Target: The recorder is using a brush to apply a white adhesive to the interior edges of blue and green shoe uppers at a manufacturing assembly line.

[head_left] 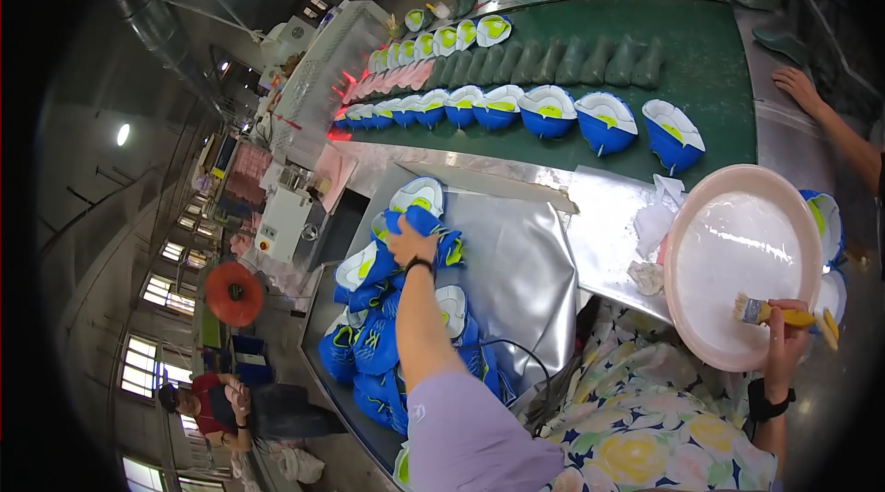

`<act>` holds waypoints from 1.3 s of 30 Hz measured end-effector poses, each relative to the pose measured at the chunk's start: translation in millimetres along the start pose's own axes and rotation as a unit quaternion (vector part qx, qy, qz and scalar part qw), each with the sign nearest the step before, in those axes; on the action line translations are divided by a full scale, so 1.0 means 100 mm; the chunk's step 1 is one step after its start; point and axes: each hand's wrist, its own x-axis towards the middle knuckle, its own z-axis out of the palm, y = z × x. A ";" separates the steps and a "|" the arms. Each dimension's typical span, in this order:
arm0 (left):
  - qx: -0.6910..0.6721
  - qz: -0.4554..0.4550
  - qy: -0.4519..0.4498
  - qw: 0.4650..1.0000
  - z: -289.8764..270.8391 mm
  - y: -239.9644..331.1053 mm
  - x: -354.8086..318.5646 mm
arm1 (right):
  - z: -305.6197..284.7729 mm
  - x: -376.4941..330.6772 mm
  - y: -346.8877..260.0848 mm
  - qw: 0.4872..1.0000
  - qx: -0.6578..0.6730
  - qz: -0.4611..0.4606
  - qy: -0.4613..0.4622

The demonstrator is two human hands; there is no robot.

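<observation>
At the bench: left hand (412, 243) closes on a blue shoe upper (419, 218) atop the pile (383, 344).
Right hand: right hand (785, 344) grips a yellow-handled brush (772, 312), bristles on the pink basin (691, 215).
Tip: lift one upper cleanly; wipe excess glue on the rim, I'd say.
Count: one brush, one basin, about ten uppers piled; the belt (710, 59) carries many more.

My left hand (411, 241) rests on a blue shoe upper (417, 220) atop the pile on the silver surface (516, 261). My right hand (786, 337) grips a yellow-handled brush (772, 312) over the pink basin (743, 266) of white glue.
</observation>
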 end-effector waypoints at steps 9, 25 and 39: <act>-0.539 0.214 -0.236 0.780 -0.33 -0.08 -0.21 | 0.07 0.07 -0.04 1.000 -0.020 -0.016 -0.017; -0.371 0.373 -0.075 0.847 -0.50 0.39 -0.71 | 0.05 0.04 0.09 0.998 -0.023 -0.049 0.016; -0.451 0.812 0.224 0.294 -3.81 1.34 -2.86 | 0.15 0.27 0.13 0.998 0.029 -0.051 0.014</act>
